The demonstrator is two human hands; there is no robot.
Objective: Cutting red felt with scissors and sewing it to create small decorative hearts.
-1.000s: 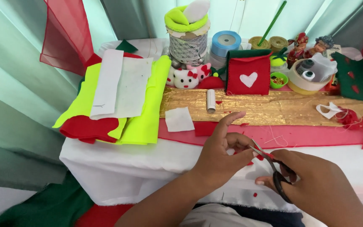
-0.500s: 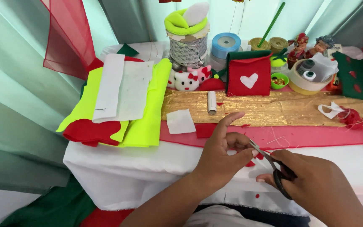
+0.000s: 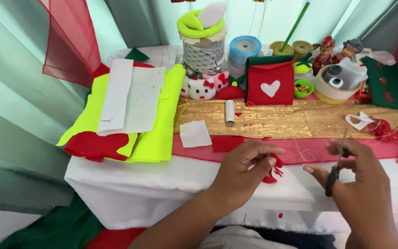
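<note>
Fingers of our left hand (image 3: 242,173) pinch together on a small red felt cut-out (image 3: 272,171), keeping it just above the white cloth table cover (image 3: 162,184) at the near edge, where loose snips can drop without landing on the stock. Our right hand (image 3: 362,182) is closed around a pair of dark-handled scissors (image 3: 336,161), blades upright and pulled clear to the right of the felt, so the two hands sit near each other but apart.

Between them and the near edge we have open white cloth, the widest free room on the table. Just beyond runs a long red felt strip (image 3: 300,148), with a small red felt scrap (image 3: 226,143) and a white felt square (image 3: 195,133) lying on its left part. To the far left, a stack of neon yellow, red and white felt sheets (image 3: 130,115) overhangs the left table edge.

Farther on, a gold glitter band (image 3: 300,120) carries a small white tube (image 3: 229,112) lying flat. Along the far edge stand a red felt pouch with a white heart (image 3: 270,85), a silver ribbon roll topped with green and white felt (image 3: 203,46), a blue tape roll (image 3: 245,48) and a round tub of thread spools (image 3: 335,85), crowded close, leaving little room there.
</note>
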